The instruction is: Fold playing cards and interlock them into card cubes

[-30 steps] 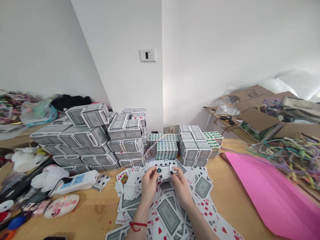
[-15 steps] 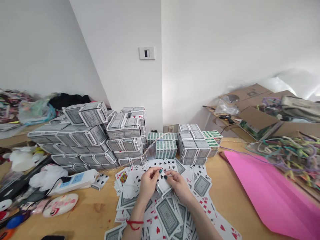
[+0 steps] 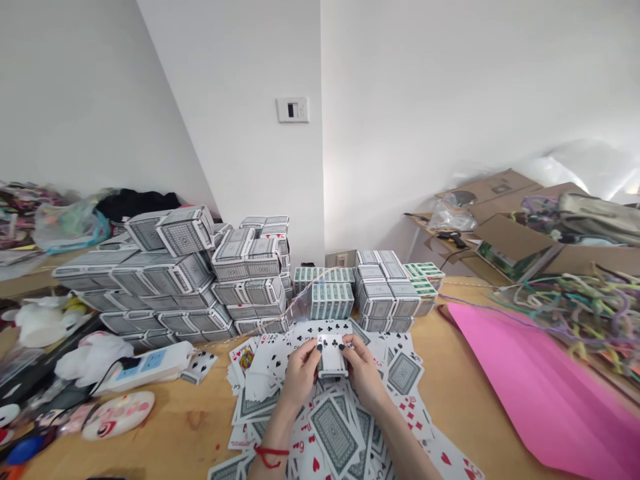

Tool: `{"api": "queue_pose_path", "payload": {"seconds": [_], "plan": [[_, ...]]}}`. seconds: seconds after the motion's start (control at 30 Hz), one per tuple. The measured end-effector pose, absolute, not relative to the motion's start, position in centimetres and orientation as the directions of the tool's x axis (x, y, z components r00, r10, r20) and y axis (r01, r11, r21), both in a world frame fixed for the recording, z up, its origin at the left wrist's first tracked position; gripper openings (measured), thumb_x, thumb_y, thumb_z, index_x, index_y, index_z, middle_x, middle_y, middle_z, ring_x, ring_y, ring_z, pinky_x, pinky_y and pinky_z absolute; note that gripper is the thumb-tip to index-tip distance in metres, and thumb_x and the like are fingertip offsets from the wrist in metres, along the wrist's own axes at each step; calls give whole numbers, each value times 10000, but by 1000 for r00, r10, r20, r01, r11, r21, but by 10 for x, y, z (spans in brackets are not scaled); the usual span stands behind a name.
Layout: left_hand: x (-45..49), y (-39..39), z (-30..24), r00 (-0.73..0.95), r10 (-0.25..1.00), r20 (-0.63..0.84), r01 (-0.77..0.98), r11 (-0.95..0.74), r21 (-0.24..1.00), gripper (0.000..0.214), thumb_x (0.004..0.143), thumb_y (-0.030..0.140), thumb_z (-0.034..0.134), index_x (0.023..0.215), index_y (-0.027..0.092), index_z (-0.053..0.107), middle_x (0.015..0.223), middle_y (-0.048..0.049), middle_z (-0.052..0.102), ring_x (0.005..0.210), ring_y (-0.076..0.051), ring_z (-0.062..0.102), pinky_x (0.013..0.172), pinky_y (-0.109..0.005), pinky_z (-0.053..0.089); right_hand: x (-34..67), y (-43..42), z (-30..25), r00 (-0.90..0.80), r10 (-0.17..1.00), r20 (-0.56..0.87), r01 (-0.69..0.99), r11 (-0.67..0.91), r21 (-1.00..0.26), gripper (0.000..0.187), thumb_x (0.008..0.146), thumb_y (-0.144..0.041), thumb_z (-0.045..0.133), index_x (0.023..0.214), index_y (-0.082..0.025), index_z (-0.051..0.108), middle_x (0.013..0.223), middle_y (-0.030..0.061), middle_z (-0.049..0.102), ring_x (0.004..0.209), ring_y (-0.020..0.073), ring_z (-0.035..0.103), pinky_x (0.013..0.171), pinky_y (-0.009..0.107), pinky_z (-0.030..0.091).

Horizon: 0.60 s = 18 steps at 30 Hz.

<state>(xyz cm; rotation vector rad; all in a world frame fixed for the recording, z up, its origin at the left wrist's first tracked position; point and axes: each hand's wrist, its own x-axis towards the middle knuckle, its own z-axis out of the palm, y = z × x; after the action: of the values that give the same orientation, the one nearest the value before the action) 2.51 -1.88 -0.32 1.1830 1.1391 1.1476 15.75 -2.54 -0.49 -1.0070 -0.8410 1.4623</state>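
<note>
A folded playing card (image 3: 332,357), a four of clubs, is held up between both hands, its near edge bent into a lip. My left hand (image 3: 300,370) grips its left edge, the dark-nailed thumb pressed near the corner. On the opposite edge, my right hand (image 3: 361,367) pinches in the same way. Below and around them spreads a loose heap of playing cards (image 3: 334,430), some face up, others showing grey patterned backs. A red string bracelet (image 3: 271,456) circles my left wrist.
Blocks of folded cards (image 3: 170,277) are stacked at the back left, with more card blocks (image 3: 389,293) behind the hands. A power strip (image 3: 145,367) and a computer mouse (image 3: 119,415) lie left. Pink paper (image 3: 530,373) and a cardboard box (image 3: 530,247) are on the right.
The card between my hands has come upright into view, with its face and folded lip showing. Both hands have shifted to grip its two side edges.
</note>
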Motion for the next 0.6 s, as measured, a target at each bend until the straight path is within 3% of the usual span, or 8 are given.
{"api": "queue_pose_path", "payload": {"seconds": [0.17,0.4,0.6], "plan": [[27,-20,2,88,995,-45,-118,55,992,369,713,290,504,1051,158,570,622,17,558,506,-109,465,478,-206,369,156,-26,-6,-57,987,-147,-415,-158,-896,153,694,-304,522,817,-234,463,527,-74,424,420,106,393,395,216,328],[28,-21,11,28,998,-58,-91,61,994,259,690,282,483,880,161,610,556,35,514,449,-101,443,430,-202,355,153,-27,-7,-93,985,-147,-415,-173,-893,82,711,-291,501,757,-249,447,537,-57,442,450,132,450,424,241,365],[24,-18,6,-7,1000,-7,-18,6,1000,146,649,226,450,668,173,585,471,52,443,404,-90,382,400,-191,297,152,-31,-8,-160,975,-151,-558,-216,-802,65,682,-239,535,745,-235,518,550,-49,445,453,120,432,420,230,370]]}}
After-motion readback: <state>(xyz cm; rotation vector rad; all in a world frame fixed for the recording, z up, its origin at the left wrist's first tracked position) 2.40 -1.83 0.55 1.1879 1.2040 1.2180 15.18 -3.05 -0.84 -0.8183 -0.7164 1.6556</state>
